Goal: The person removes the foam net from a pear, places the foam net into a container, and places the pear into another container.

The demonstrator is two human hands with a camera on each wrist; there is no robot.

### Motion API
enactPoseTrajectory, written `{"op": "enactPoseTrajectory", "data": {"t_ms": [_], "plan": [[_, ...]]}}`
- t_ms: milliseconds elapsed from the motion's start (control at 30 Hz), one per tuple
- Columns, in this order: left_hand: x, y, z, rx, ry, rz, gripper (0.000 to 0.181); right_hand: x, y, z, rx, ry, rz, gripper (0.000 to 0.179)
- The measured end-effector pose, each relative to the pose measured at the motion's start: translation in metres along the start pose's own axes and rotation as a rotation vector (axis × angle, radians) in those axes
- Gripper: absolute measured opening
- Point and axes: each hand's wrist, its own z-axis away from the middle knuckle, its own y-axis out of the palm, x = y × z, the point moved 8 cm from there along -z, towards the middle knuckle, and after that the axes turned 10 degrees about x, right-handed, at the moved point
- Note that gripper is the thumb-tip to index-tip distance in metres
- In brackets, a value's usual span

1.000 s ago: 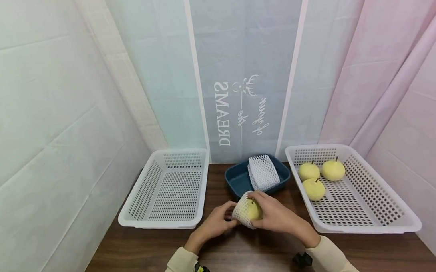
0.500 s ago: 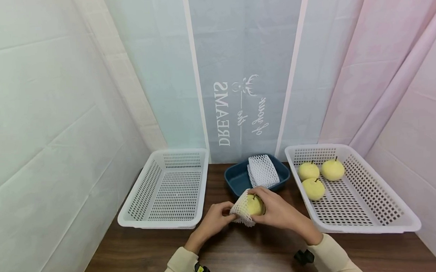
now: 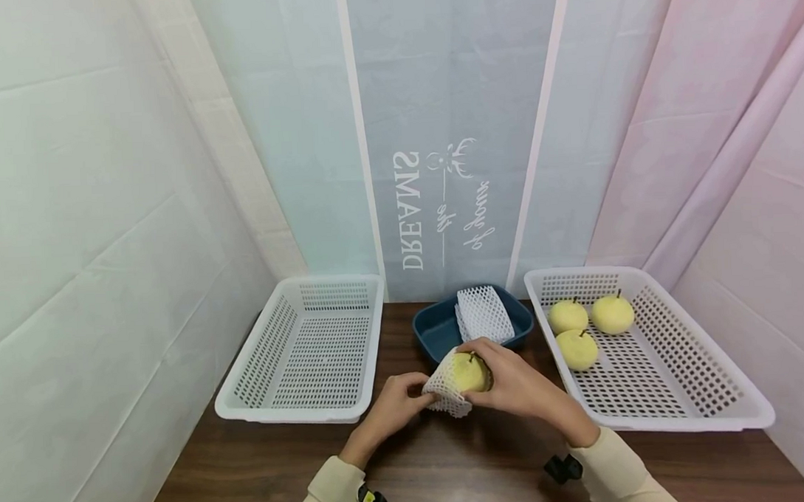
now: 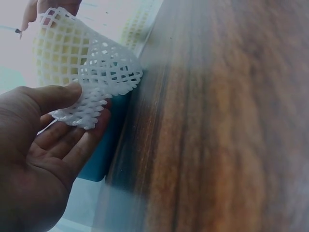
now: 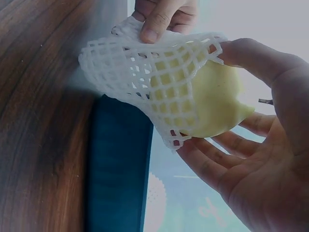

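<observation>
A yellow pear with a dark stem is held just above the table, in front of the blue tray. My right hand grips it, fingers and thumb spread round it and touching the rim of a white foam net sleeve. In the right wrist view the net covers part of the pear, while the stem end is bare. My left hand pinches the loose end of the net between thumb and fingers. In the left wrist view that gathered end lies across the fingers.
Behind the hands, a blue tray holds folded white foam nets. A white basket with nothing in it stands left. Another white basket at right contains 3 pears. Dark wooden table lies in front.
The right hand and the pear have shifted slightly upward in the head view. The pear leans more to the left, with the net's loose end hanging lower. The left hand keeps its hold.
</observation>
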Motion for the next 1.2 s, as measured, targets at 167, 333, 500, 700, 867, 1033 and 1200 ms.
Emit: {"op": "enactPoseTrajectory", "data": {"t_ms": [167, 333, 500, 700, 867, 1033, 1200], "plan": [[0.001, -0.001, 0.000, -0.008, -0.011, 0.021, 0.015, 0.000, -0.005, 0.000, -0.006, -0.004, 0.003, 0.066], [0.004, -0.001, -0.001, -0.016, -0.024, 0.044, 0.014, 0.000, -0.009, -0.001, 0.006, -0.007, 0.004, 0.066], [0.007, -0.002, 0.000, -0.021, -0.042, 0.047, 0.016, -0.001, -0.014, -0.001, 0.007, -0.013, 0.008, 0.068], [0.008, -0.003, 0.000, -0.022, -0.047, 0.062, 0.019, 0.001, -0.024, -0.001, -0.026, -0.021, 0.021, 0.068], [0.009, -0.002, 0.000, -0.024, -0.042, 0.061, 0.018, 0.001, -0.030, 0.000, -0.056, -0.035, 0.045, 0.068], [0.009, -0.003, 0.000, -0.035, -0.045, 0.071, 0.016, 0.000, -0.036, 0.000, -0.073, -0.036, 0.052, 0.069], [0.007, -0.006, 0.001, -0.065, -0.041, 0.072, 0.017, -0.003, -0.043, -0.001, -0.081, -0.032, 0.056, 0.070]]}}
